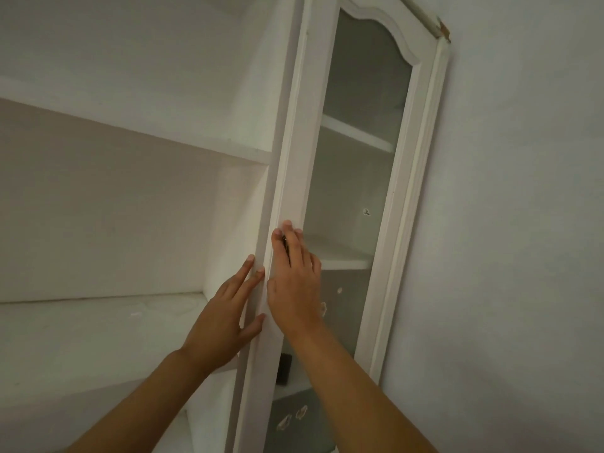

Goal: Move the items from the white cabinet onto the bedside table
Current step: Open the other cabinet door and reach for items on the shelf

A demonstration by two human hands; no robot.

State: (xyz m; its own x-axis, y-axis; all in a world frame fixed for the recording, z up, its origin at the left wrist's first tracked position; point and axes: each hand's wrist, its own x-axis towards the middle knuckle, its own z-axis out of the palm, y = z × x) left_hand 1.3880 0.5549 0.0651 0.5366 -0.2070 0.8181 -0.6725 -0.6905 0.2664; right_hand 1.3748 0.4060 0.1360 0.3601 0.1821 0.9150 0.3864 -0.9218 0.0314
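Left hand (225, 322): fingers straight, flat against the door's edge, gripping nothing.
Right hand (294, 282): fingers extended on the door stile over a small dark handle (286, 246); grip unclear.
White cabinet (137, 132): painted wood, bare shelves.
Door (405, 178): arched glass pane, chipped top corner.
Dark item (285, 368): behind glass, lower shelf.

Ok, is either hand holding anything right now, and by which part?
No item is held. The right hand grips the glass door at its handle on the frame's edge; the left hand rests flat with straight fingers on the cabinet's upright beside it.
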